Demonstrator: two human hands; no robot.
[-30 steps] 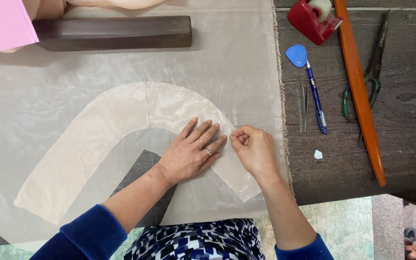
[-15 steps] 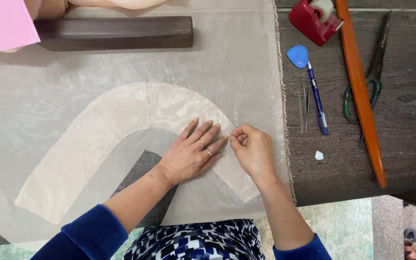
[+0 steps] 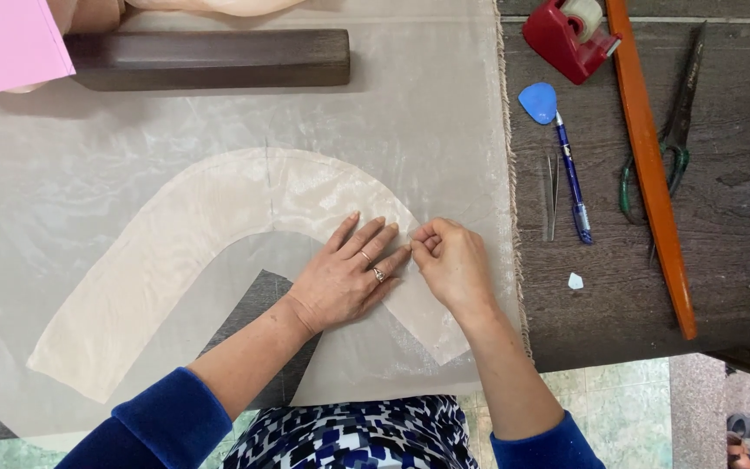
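The left hand (image 3: 345, 278) lay flat and open on a curved cream fabric piece (image 3: 201, 252), with its fingers spread and pressing the cloth down. The right hand (image 3: 453, 265) sat just beside it, fingertips bunched together and pinching the edge of the same piece, so close that the two hands almost touched. The curved piece looked like a big bent arch and lay on top of a wide sheer cloth (image 3: 132, 156) that covered most of the counter (image 3: 740, 260). Above the hands, a long dark wooden block (image 3: 210, 59) rested on the sheer cloth, and a pink sheet (image 3: 6, 43) sat at the top left corner. To the right of the cloth's frayed edge, on the bare dark wood, lay thin tweezers (image 3: 551, 195), a blue pen (image 3: 573, 174) and a small blue chalk piece (image 3: 538, 102). Farther right were a red tape holder (image 3: 566, 39), a long orange ruler (image 3: 650, 165), green-handled scissors (image 3: 674, 143) and a tiny white bit (image 3: 575, 280).
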